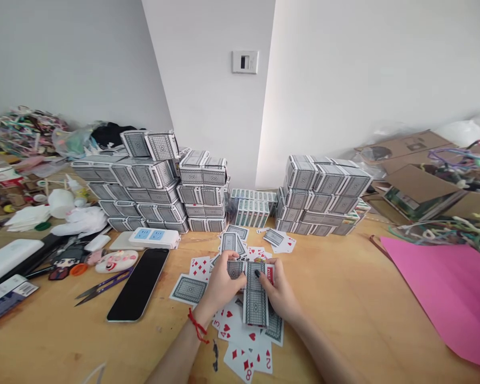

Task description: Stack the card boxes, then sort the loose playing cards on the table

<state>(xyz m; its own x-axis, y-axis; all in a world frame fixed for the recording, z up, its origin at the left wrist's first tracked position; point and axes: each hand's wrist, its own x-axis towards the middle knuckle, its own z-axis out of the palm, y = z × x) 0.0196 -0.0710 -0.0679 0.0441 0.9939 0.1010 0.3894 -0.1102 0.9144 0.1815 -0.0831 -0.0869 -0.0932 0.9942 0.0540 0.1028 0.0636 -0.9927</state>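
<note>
My right hand grips a long piece with a grey card-back pattern, thumb on top. A red label with white lettering shows at its edge, so it looks like a playing-card box. My left hand, fingers curled, pinches a smaller grey-patterned piece against its left side. Whether the two pieces are joined, I cannot tell. Loose playing cards lie under and around both hands, some face up with red hearts and diamonds, others face down. A red string bracelet circles my left wrist.
Stacked grey-patterned blocks stand at the back left, with another stack at the back right. Small green-and-white boxes sit between. A phone, scissors and power strip lie left; pink paper lies right.
</note>
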